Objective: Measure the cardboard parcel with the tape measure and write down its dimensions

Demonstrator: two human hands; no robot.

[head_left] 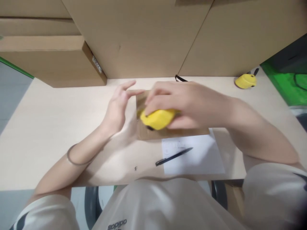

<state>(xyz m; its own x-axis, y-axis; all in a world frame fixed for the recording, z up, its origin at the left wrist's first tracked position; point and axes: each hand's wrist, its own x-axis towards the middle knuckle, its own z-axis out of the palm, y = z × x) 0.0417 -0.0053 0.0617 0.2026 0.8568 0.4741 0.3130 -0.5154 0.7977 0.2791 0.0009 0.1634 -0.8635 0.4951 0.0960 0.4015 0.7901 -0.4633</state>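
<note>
Head view centres on a flat cardboard box (153, 134), by which the rest is placed. Above its left part is a yellow tool (159, 118), probably a tape measure, held in the curled fingers of the right hand (172, 99); blur hides whether it touches the cardboard. The left hand (118, 107) is spread wide, holding nothing visible, just beside the box's left edge, with one fingertip at the far corner, contact unclear. With so little bracing from that hand, the box could slide or turn if the tool pushes against it, and the paper (196, 163) that seems tucked under its near edge could be dragged along. The black pen (174, 156) lying across that paper could then roll away. As for writing, the shirt (155, 204) on the box's near side reads "adidas"; the paper carries faint lines too blurred to read; a small dark mark (135, 168) near the box's near-left corner may be a character; and the label (96, 64) on the large carton (59, 60) beyond and left of it is illegible.
</note>
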